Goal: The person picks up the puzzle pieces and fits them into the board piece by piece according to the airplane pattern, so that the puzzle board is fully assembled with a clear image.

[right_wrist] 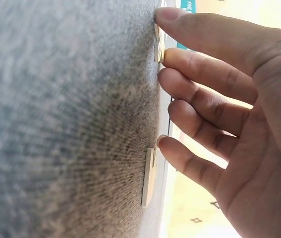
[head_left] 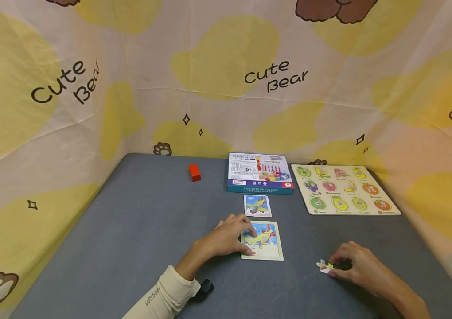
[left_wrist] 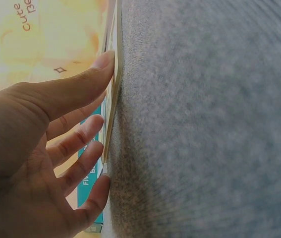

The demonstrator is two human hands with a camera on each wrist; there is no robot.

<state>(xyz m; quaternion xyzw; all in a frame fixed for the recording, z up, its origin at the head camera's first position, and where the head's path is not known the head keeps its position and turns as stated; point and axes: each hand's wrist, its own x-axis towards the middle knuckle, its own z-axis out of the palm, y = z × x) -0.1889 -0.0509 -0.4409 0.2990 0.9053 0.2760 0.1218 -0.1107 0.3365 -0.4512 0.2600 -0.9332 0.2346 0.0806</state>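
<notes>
A wooden jigsaw board (head_left: 267, 254) lies in the middle of the table, its upper part filled with pieces picturing a yellow aeroplane on blue. The left hand (head_left: 226, 237) rests over its left side, the thumb touching near a small red-and-white patch and the fingers loosely bent over the picture. In the left wrist view the left thumb (left_wrist: 88, 84) lies against the board's edge. To the right of the board, the right hand (head_left: 359, 268) pinches a small jigsaw piece (head_left: 323, 266) between thumb and forefinger, low over the table.
An aeroplane picture card (head_left: 257, 205) lies just behind the board. Farther back are a bead-game box (head_left: 259, 175) and a red block (head_left: 195, 173). A fruit puzzle board (head_left: 343, 190) lies back right. Printed cloth walls (head_left: 226, 57) enclose the table.
</notes>
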